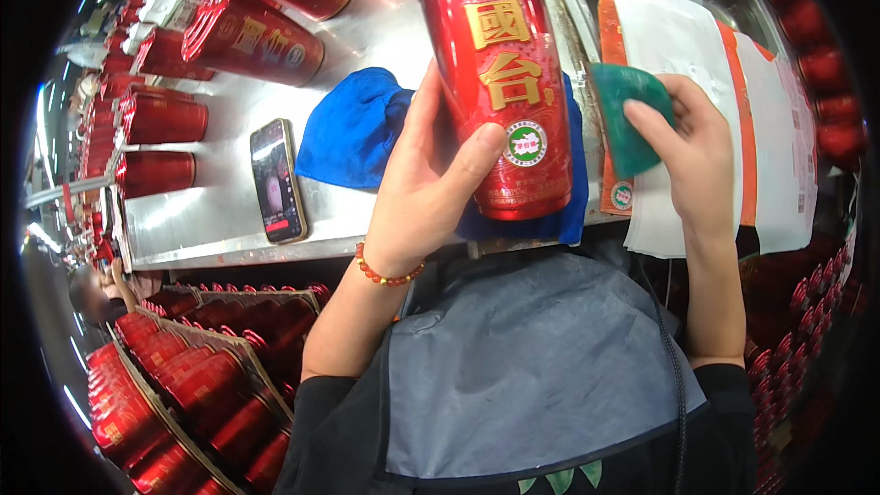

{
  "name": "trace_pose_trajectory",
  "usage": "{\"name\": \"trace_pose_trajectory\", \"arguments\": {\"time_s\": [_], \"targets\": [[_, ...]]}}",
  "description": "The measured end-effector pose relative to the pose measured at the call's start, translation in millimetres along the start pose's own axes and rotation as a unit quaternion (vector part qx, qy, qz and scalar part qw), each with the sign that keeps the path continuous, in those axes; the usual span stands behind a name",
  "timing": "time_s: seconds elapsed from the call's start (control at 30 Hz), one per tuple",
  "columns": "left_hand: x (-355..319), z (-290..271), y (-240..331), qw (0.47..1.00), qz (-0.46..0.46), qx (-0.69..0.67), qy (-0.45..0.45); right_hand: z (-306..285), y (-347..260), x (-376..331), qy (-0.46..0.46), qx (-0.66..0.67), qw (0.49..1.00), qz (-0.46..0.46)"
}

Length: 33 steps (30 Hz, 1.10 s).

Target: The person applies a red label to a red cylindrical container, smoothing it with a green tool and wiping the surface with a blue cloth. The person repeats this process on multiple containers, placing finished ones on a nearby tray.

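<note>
A glossy red bottle (527, 170) with raised gold characters and a round green-and-white label lies on a blue cloth (576, 165), its threaded neck at the far end. Wrapped around the bottle's left side, my left hand (426, 160) has its thumb near the label; its other fingers are partly hidden behind the bottle. To the right, my right hand (692, 151) pinches a flat green scraper-like piece (628, 115) between thumb and fingers. That piece is just off the bottle, over a stack of white and orange label sheets (678, 37).
A phone (278, 181) with a lit screen lies on the metal table (225, 220), beside another blue cloth (353, 128). Red bottles (252, 37) stand at the left and back. Boxes of red bottles (197, 371) sit below at the left, and more red bottles (797, 339) at the right.
</note>
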<state>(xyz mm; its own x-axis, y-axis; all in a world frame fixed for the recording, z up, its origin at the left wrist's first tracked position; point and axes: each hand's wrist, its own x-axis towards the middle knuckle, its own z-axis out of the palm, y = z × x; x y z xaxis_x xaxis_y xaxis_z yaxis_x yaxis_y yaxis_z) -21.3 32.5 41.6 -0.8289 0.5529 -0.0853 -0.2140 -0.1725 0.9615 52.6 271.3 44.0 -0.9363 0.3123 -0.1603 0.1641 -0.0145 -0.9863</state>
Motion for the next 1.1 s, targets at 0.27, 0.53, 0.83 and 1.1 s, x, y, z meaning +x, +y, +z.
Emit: {"name": "trace_pose_trajectory", "arguments": {"time_s": [0.27,0.53,0.83,1.1], "targets": [[-2.6,-28.4,-20.6,0.976,0.099,0.188,-0.048,-3.2,-18.0,-6.1,0.015,-0.136,0.974,-0.181],[-6.5,-25.1,-32.4,0.886,0.242,0.395,-0.010,10.0,-20.3,-48.8,-0.152,-0.284,0.876,-0.357],[-9.6,-0.5,-26.8,0.904,0.233,0.355,0.059,31.2,-40.7,-54.3,-0.121,-0.346,0.846,-0.387],[-19.0,10.6,-15.7,0.897,0.192,0.388,0.095,38.8,-62.6,-47.9,-0.111,-0.426,0.812,-0.384]]}}
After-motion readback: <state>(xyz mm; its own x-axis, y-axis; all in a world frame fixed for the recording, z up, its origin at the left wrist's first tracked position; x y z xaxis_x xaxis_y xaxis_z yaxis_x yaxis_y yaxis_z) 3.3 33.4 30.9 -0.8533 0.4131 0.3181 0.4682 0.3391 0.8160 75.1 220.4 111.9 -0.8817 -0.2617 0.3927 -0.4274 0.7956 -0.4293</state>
